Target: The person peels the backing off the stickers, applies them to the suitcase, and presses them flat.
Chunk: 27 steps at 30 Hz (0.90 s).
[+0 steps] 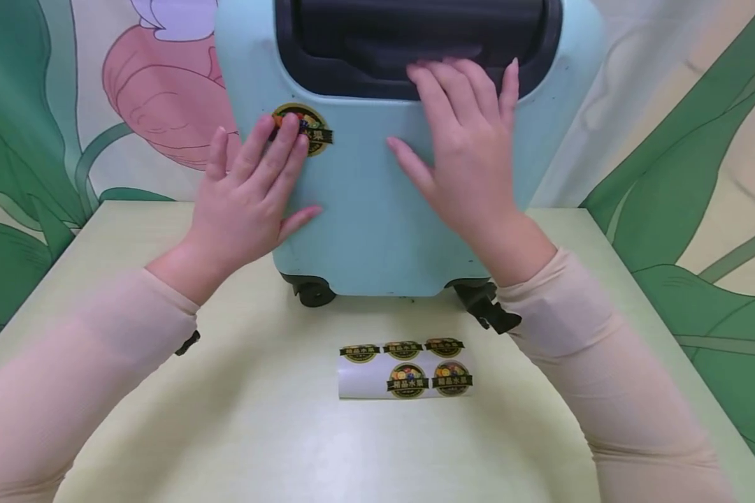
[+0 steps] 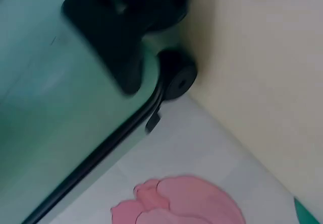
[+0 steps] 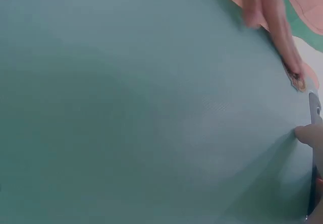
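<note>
My left hand (image 1: 248, 185) lies with straight fingers on a round sticker (image 1: 318, 133), thumb spread away. The sticker sits on the upper left of the suitcase's (image 1: 365, 216) front: black with a gold rim, orange and red colours, and a dark banner with gold characters crossing it, partly hidden under my fingers. My right hand (image 1: 468, 133) is spread on the suitcase's upper right, fingertips over its black panel (image 1: 377, 73). Before the suitcase lies a white sheet (image 1: 361, 383) bearing five similar stickers.
</note>
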### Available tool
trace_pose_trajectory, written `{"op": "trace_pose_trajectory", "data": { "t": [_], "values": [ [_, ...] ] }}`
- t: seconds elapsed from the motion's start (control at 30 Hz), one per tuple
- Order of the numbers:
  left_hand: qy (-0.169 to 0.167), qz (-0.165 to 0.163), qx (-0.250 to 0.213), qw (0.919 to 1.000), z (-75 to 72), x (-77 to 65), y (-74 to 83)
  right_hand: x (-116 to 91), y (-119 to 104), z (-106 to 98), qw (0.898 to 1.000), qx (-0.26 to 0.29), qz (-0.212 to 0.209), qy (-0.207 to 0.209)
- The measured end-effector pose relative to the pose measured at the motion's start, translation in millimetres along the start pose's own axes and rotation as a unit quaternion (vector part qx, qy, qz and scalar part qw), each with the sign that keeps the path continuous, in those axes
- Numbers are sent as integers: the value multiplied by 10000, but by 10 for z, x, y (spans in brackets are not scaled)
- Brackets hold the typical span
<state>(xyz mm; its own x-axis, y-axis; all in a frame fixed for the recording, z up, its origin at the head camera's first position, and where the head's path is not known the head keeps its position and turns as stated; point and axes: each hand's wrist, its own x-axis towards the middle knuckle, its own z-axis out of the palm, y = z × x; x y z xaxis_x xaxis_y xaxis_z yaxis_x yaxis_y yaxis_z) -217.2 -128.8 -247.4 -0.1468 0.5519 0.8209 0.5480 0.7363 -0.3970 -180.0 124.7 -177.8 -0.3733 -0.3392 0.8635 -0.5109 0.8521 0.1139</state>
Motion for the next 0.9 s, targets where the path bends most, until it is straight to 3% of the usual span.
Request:
{"op": "trace_pose_trajectory", "data": {
  "t": [0.17, 0.4, 0.5, 0.63, 0.73, 0.83, 0.9],
  "values": [
    [-99, 134, 29, 9999, 3, -80, 56, 25, -16, -3, 9999, -3, -8, -103],
    [-462, 836, -39, 9954, -43, -181, 83, 12, -42, 4, 9997, -81, 41, -208],
    [-238, 681, -56, 9974, -84, -118, 68, 9, -56, 10, 9998, -74, 45, -170],
    [102, 85, -42, 9999, -106, 75, 18, 9, -75, 14, 10000, -8, 61, -72],
    [123, -240, -48, 9996, -93, 157, 37, 13, -86, 9, 10000, -1, 64, -50],
    [19, -194, -14, 9998, -82, 149, 73, 15, -91, 4, 10000, -6, 70, -59],
    [-86, 58, 52, 9999, -72, 121, 94, 9, -86, -1, 9999, 0, 107, -62]
  ]
}}
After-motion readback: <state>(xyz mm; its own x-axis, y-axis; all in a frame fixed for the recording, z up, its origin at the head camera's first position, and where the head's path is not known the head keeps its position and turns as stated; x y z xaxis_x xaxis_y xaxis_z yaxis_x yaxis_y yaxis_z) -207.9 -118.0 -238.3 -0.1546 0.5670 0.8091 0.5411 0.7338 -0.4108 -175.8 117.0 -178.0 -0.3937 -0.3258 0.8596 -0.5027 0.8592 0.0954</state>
